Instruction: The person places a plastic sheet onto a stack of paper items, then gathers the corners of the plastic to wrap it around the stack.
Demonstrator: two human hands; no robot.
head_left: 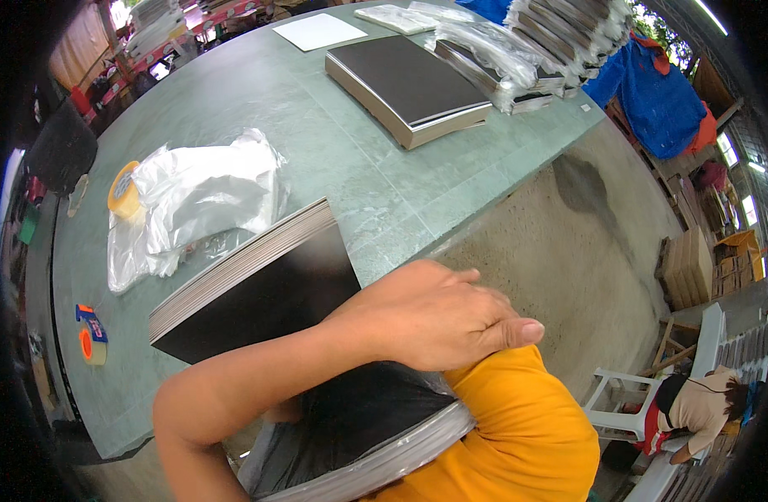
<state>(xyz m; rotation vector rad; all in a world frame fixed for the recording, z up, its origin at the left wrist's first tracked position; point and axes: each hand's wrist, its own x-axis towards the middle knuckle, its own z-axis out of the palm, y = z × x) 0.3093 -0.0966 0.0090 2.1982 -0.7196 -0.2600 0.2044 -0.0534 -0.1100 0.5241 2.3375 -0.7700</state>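
My left hand (451,318) reaches across from the lower left, its back up and its fingers bent. It lies over orange-yellow cloth (518,418), the thumb out to the side; the undersides of the fingers are hidden. Below my left forearm, a dark stack wrapped in clear plastic (367,456) leans close to my body. Of my right hand (285,410), only a small patch of skin seems to show beneath that forearm, against the wrapped stack. Just beyond, a stack of black-topped sheets with pale edges (258,293) sits at the table's near edge.
The greenish table (350,159) carries clear plastic bags (208,192), a tape roll (123,191) and a tape dispenser (91,335). Farther back are another black-topped stack (409,84), a white sheet (319,32) and plastic-wrapped stacks (559,42). A person (702,406) sits lower right, beside a white chair (618,406).
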